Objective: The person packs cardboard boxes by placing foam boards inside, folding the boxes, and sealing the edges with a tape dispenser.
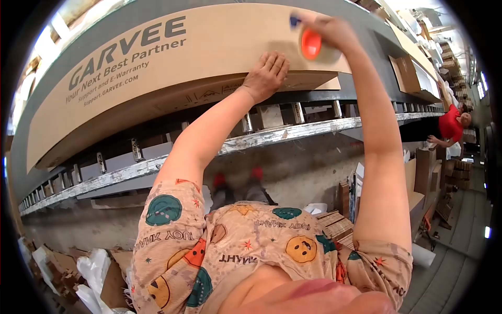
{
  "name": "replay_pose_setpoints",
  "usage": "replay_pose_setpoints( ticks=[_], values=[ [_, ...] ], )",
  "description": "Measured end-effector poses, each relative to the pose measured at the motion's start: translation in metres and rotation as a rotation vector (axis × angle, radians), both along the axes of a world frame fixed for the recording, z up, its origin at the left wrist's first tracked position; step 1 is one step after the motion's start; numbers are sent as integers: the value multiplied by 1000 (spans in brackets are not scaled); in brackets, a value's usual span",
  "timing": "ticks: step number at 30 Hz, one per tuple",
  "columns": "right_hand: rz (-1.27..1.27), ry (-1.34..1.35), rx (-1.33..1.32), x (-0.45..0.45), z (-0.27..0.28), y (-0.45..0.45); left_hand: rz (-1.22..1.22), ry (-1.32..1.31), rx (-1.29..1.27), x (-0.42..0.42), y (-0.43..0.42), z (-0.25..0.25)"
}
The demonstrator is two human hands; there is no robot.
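Atop the carton [219,44], the flat-fingered left hand [265,76] is perhaps risking knocks, the right hand [333,33] gripping a tool [311,44] nearby.

The carton [209,55] reads "GARVEE" and the shirt [266,235] "THANK YOU"

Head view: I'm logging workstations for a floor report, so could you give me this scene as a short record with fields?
Main item: long cardboard GARVEE box, printed side up
Support: conveyor line with a worn white side rail
Left hand: fingers laid on the box near its near edge
Right hand: gripping an orange-and-blue hand tool, possibly a tape dispenser; motion-blurred
Tool contact with box: cannot tell
Farther right: open carton; another person in a red top
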State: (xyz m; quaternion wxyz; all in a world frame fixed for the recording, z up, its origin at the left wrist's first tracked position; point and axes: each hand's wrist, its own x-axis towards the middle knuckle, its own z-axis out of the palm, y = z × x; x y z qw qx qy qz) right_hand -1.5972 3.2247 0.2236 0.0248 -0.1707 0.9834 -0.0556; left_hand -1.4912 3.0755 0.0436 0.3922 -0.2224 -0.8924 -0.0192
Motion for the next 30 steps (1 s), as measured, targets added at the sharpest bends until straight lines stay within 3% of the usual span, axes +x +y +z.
replay_pose_setpoints(
  ticks=[1, 3, 7, 9, 11, 13, 14, 15, 17, 20, 21, 23, 26, 30],
  values=[
    [107, -107, 258, -4, -33, 3, -4, -11, -4, 2, -2, -2],
    [80, -30, -23, 53, -49, 26, 57, 25, -139, 3, -7, -1],
    [-69, 221, 40, 156, -110, 59, 3, -2, -76, 3, -11, -1],
    [-119, 103, 72, 178, -140, 64, -2, -32, -15, 4, -10, -1],
    [-152, -7, 9, 173, -145, 48, -18, -87, 13, 11, -18, 9],
    [-26, -111, 49, 126, -138, 27, -32, -148, 38, 10, -24, 11],
    [-24, -437, 125, 107, -69, 3, 19, -380, 24, -6, -16, 18],
    [-95, -377, 121, 92, -76, -2, 171, -871, -43, -9, 1, 71],
    [-123, -588, -72, 58, -113, 7, -38, -362, -186, -42, -2, 46],
    [17, -501, -94, 76, -138, 22, 152, -731, -187, -68, 5, 34],
    [-3, -505, -103, 87, -139, 30, 142, -709, -202, -71, 13, 46],
    [23, -731, -387, 98, -152, 57, 362, -884, -235, -58, 24, 71],
    [-7, -1151, -907, 124, -179, 78, 443, -855, -223, -48, 31, 78],
    [-110, -1273, -1170, 169, -203, 56, 485, -716, -165, -30, 3, 36]
  ],
)
